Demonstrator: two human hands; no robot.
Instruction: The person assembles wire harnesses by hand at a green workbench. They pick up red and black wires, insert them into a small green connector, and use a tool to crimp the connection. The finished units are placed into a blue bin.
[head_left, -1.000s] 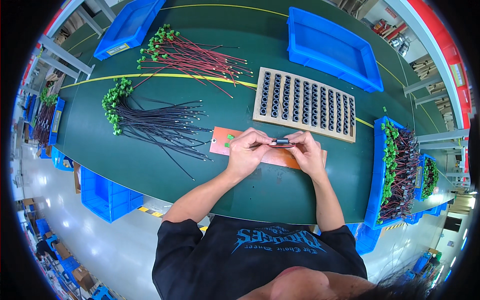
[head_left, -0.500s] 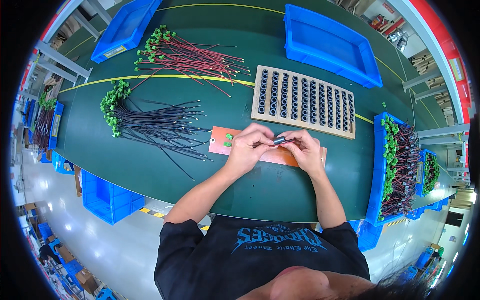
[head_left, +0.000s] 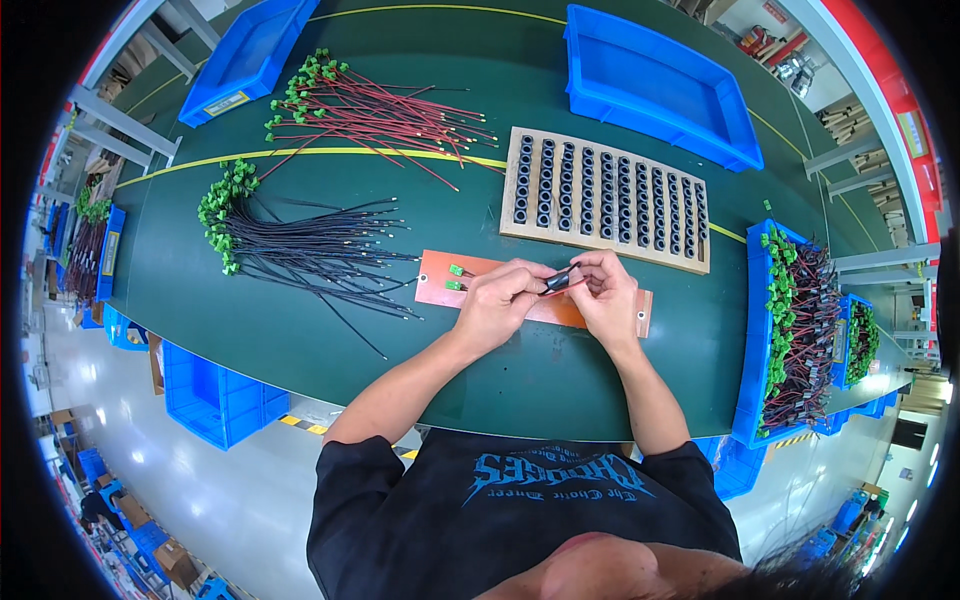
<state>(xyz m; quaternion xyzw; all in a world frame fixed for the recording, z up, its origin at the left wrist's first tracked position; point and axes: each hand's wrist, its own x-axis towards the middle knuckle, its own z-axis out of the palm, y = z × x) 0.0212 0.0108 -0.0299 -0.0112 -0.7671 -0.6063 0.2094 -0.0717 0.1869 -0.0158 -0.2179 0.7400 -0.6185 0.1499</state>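
My left hand (head_left: 497, 303) pinches wires at the left end of a small black cylindrical core (head_left: 558, 282), which looks like a ferrite ring. My right hand (head_left: 608, 302) is closed on the wires at its other side; a black loop and a bit of red wire show near the fingertips. Both hands are over an orange-brown board (head_left: 434, 292) lying on the table. Two green connectors (head_left: 455, 285) sit at the board's left part, with wires running from them toward my left hand. How the wires pass through the core is partly hidden by my fingers.
Beyond my hands stands a wooden tray (head_left: 604, 246) with rows of black cores. Bundles of black wires (head_left: 320, 238) and red wires (head_left: 400, 125) with green connectors lie left. Blue bins (head_left: 665, 90) stand at the back; another bin (head_left: 757, 340) at right holds wired parts.
My right hand has turned and its fingers have risen slightly at the core. A black wire loop and red wire now show there. The left hand stays nearly in place.
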